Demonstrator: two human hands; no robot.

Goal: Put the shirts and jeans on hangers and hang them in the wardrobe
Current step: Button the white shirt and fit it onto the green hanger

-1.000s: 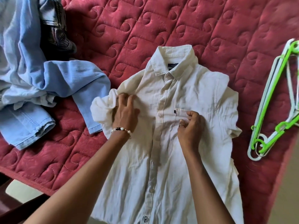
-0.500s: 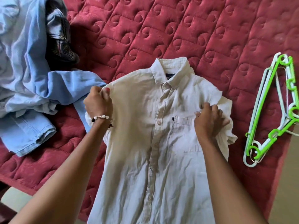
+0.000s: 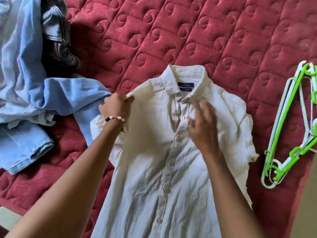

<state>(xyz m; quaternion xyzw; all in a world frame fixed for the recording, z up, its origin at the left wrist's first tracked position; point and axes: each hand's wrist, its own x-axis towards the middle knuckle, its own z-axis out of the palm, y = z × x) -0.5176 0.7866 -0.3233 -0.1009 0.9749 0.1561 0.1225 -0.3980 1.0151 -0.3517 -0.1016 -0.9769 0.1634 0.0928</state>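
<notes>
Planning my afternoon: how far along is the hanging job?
Done: nothing hung yet. In hand: the white shirt lies flat on the quilt, left hand pinching its shoulder, right hand open over it. Left: hangers unused, blue clothes piled.

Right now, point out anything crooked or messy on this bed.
The white shirt lies wrinkled with its sleeves bunched, the left hand pinching one shoulder. The blue clothes sit in a crumpled heap. The hangers lie stacked askew at the bed's edge.
</notes>
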